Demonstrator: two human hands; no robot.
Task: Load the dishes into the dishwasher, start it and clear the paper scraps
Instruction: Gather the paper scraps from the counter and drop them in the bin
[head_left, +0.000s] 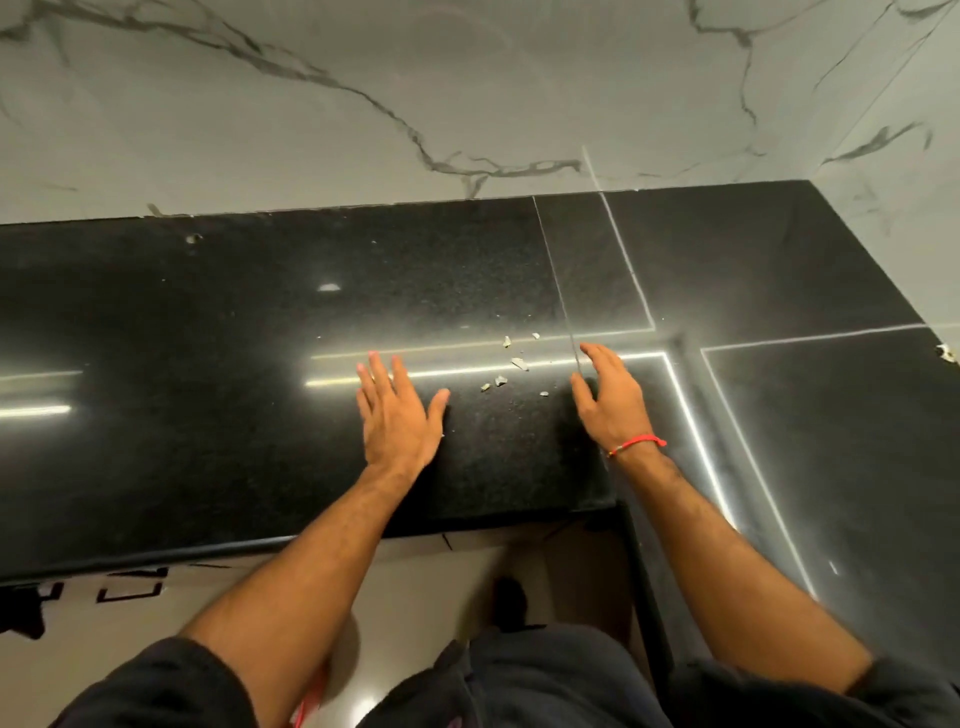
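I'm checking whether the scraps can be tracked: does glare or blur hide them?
Head view: bright light streaks reflect off the glossy black counter, one crossing the scraps, which remain visible; left hand slightly motion-blurred; wide-angle bends the counter edges.

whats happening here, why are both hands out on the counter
A person leans over a glossy black stone countertop with both hands held open. A small cluster of pale torn paper scraps lies between the left hand and the right hand, which wears a red thread bracelet. Neither hand holds anything yet; they look set to gather the scraps. No dishes or dishwasher are in view.
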